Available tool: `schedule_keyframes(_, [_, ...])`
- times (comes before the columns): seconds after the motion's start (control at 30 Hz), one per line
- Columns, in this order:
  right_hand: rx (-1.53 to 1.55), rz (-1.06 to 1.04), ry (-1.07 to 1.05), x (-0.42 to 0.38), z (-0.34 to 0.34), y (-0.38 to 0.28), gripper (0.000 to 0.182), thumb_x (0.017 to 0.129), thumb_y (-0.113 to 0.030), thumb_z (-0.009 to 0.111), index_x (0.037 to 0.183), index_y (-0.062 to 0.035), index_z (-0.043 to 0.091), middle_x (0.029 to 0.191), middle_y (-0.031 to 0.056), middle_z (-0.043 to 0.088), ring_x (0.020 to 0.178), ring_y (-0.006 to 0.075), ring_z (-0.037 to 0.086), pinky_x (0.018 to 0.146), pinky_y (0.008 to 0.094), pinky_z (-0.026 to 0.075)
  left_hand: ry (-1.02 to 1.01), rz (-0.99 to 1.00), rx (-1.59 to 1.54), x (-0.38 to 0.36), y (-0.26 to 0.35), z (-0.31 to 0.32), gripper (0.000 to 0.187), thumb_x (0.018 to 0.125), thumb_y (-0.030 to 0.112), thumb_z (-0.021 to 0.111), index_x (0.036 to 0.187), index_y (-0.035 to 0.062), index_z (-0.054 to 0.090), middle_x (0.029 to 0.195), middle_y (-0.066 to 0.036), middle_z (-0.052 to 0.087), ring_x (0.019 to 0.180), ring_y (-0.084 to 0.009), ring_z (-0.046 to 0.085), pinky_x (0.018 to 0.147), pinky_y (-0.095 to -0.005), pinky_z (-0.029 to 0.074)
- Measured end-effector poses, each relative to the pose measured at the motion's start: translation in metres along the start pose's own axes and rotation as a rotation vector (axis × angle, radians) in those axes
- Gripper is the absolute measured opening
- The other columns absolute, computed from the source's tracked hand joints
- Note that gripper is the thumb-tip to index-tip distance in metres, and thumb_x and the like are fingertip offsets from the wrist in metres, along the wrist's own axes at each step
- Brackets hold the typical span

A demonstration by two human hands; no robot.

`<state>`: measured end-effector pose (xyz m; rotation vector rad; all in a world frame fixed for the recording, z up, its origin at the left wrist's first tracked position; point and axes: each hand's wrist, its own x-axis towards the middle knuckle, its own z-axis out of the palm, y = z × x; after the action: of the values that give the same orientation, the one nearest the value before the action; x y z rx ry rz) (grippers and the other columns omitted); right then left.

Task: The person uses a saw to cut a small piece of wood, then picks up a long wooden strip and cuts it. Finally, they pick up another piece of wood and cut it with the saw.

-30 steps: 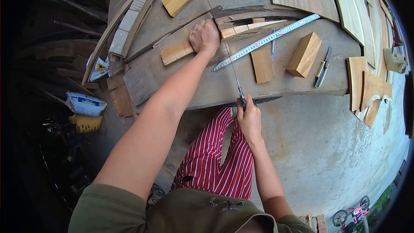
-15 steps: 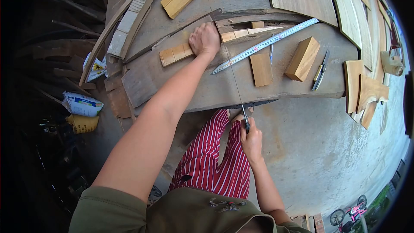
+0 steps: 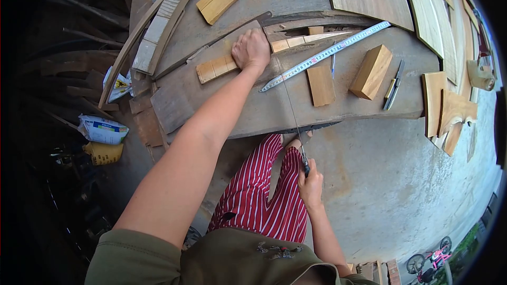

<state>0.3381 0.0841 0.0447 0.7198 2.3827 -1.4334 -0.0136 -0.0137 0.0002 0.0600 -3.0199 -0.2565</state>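
one saw, one tape measure

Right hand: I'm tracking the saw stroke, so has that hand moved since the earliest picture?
Yes: the right hand has drawn back, now clearly farther from the near edge of the bench.

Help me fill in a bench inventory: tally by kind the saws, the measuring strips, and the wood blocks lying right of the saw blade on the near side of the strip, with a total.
Saw: 1, in the right hand
Measuring strip: 1
Wood blocks: 2, one flat block and one thick block
Total: 4
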Motion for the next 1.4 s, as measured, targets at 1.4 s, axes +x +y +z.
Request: schedule_keyframes(1.4, [0.011, -0.124, 0.153, 0.097, 0.032, -0.046, 0.010, 0.093, -0.009, 0.059, 0.097, -0.0019, 0.053, 0.074, 0.0271, 0.060, 0.073, 0.0469, 0.062, 0.060, 0.0516, 0.046, -0.006, -0.019, 0.016, 0.005, -0.002, 0.002, 0.030, 0.095, 0.024, 0.044, 0.088, 0.0086, 0.069, 0.100, -0.009, 0.070, 0.098, -0.0283, 0.065, 0.085, -0.0424, 0.048])
